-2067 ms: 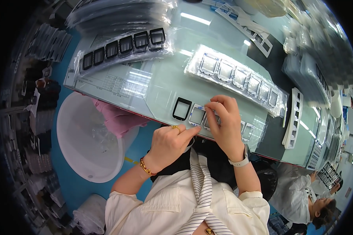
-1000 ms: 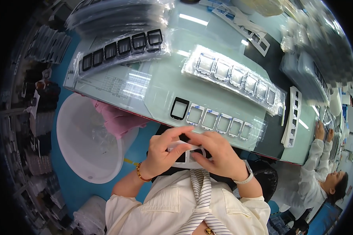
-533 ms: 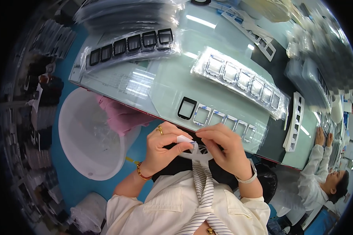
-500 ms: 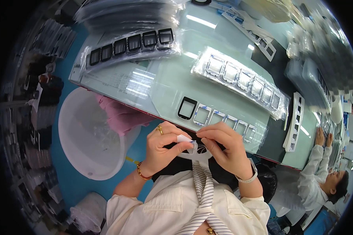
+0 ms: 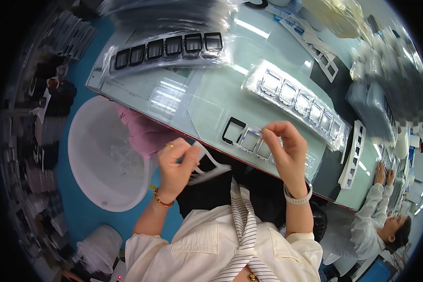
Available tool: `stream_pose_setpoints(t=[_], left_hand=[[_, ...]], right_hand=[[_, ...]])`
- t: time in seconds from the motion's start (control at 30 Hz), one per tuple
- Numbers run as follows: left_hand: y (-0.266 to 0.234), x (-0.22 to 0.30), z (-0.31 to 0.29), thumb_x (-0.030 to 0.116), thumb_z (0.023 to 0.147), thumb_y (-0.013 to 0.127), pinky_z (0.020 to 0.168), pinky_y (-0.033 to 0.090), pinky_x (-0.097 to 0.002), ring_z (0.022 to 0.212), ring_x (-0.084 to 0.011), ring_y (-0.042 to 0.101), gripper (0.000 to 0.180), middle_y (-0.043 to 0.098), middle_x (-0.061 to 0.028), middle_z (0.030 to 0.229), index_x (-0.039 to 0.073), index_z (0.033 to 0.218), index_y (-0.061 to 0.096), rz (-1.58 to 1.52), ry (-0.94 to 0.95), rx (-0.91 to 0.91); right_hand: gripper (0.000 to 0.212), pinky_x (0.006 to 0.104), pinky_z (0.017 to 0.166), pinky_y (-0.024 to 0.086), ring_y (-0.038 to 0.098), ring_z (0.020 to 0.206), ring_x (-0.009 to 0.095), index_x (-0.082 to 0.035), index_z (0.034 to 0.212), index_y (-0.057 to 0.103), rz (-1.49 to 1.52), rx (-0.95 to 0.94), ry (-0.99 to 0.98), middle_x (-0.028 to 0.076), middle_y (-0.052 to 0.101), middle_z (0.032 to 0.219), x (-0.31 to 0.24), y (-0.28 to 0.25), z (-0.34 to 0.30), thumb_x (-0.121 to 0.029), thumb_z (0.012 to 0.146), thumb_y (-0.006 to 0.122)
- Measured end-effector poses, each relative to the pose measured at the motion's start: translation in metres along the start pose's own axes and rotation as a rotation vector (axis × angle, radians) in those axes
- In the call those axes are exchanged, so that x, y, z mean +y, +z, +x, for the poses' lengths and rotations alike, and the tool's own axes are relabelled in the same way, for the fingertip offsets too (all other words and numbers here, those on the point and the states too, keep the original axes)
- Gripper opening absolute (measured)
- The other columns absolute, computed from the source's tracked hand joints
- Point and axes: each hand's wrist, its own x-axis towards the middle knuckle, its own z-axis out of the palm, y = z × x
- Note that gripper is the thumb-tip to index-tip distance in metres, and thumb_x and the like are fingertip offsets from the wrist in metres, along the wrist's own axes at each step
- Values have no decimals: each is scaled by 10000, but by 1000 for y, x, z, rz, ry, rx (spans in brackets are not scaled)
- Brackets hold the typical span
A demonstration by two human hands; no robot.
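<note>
My left hand (image 5: 176,164) is closed on a thin white frame-shaped strip (image 5: 210,175), which hangs off to the right, smeared by motion, beyond the table's front edge. My right hand (image 5: 289,150) is held over the front of the table, thumb and forefinger together in a pinch; whatever is between them is too small to make out. Below it runs a row of rectangular frames on clear film, partly hidden by the hand. At the row's left end lies a black frame (image 5: 224,130), and beside it a white-and-blue-edged frame (image 5: 243,140).
Behind the row lies a clear tray of silvery frames (image 5: 301,109). Another tray with black frames (image 5: 155,49) is at the back left. A white tub (image 5: 87,155) with pink cloth (image 5: 143,134) stands left of the table. A co-worker (image 5: 376,225) sits at the right.
My hands have moved apart. The left has gone left and down a little with the white strip, now spread out; the right has risen over the row of frames.
</note>
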Motion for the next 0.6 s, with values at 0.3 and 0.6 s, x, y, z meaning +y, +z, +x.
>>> stream_pose_setpoints(t=[0.3,0.6], left_hand=[[27,-5,2,121,841,863,479,388,-327,500,-167,530,133,589,-18,628,96,964,820,348,370,-120],[28,-12,3,127,833,868,478,393,-329,495,-169,519,206,550,-7,626,123,1035,829,400,407,-116]], right_hand=[[113,256,784,512,622,841,95,38,1031,698,-187,-18,-4,26,719,895,14,23,19,-64,984,714],[104,253,756,512,615,823,91,38,1023,700,-217,-11,-5,25,714,879,14,26,22,-56,981,718]])
